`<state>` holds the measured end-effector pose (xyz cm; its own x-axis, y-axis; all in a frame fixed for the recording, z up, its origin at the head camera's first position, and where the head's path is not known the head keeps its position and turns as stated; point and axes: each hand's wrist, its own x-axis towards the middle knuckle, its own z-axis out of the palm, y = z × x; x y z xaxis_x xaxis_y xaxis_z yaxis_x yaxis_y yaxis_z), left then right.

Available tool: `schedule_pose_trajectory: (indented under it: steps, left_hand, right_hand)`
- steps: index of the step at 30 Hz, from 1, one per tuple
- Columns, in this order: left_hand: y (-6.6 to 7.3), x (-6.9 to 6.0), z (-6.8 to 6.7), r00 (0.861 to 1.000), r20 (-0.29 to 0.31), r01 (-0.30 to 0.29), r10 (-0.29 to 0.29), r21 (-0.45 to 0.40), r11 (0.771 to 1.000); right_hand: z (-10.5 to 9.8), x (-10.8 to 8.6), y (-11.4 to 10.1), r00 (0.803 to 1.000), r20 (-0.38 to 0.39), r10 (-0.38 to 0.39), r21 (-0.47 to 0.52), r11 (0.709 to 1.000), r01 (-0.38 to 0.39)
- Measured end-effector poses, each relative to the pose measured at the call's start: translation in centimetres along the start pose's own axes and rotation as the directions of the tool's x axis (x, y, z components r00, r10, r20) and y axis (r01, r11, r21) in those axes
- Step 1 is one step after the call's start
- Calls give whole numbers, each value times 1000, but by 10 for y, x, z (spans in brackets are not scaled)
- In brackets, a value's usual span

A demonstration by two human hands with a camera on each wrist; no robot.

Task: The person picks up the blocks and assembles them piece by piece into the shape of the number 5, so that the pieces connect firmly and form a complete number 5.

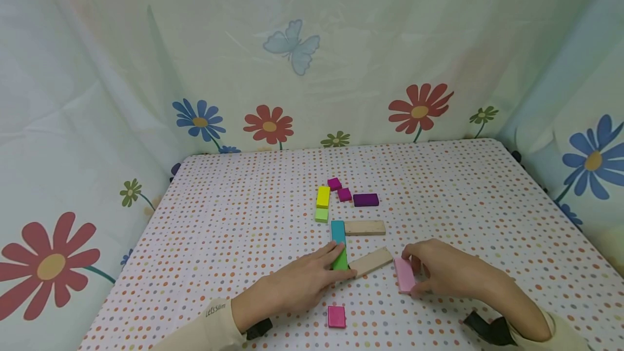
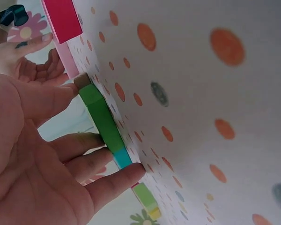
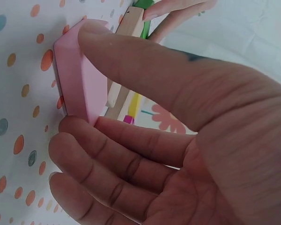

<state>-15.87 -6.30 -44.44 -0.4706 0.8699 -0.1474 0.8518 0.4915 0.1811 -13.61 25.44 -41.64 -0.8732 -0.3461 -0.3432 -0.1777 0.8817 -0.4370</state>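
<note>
My right hand (image 1: 441, 270) pinches a light pink block (image 1: 404, 275) between thumb and fingers, at its two ends; the right wrist view shows this pink block (image 3: 79, 70) on the table. To the left, my left hand (image 1: 304, 275) rests with fairly straight fingers on a green block (image 1: 340, 260), as the left wrist view of the green block (image 2: 103, 117) shows. Its thumb touches the end of a slanted wooden block (image 1: 372, 262). A teal block (image 1: 338, 230) lines up with the green one, and a second wooden block (image 1: 365, 227) extends right from it.
Farther back lie a yellow block (image 1: 323, 197), a light green block (image 1: 321, 215), two magenta blocks (image 1: 344, 194) and a purple block (image 1: 366, 200). A hot-pink block (image 1: 336, 317) sits near the front. The dotted tabletop (image 1: 234, 215) meets a flowered curtain (image 1: 341, 96).
</note>
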Motion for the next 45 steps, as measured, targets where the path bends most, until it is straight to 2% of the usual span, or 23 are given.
schedule_pose_trajectory:
  steps: [17,24,32,45]
  left_hand:
    - [-1,-1,0,1000,1,-4,4,2,1000]
    - [-1,0,1,1000,-4,-5,5,6,1000]
    - [-2,-1,2,1000,-20,-12,13,16,1000]
    - [-2,-1,3,1000,-22,-16,17,20,1000]
  right_hand:
    - [1,1,-3,1000,-17,0,-9,1000,0]
    - [-1,2,-3,1000,1,-2,-25,1000,2]
    - [-3,0,-1,999,12,-44,-17,999,44]
    - [-5,-1,0,998,39,-41,-6,999,42]
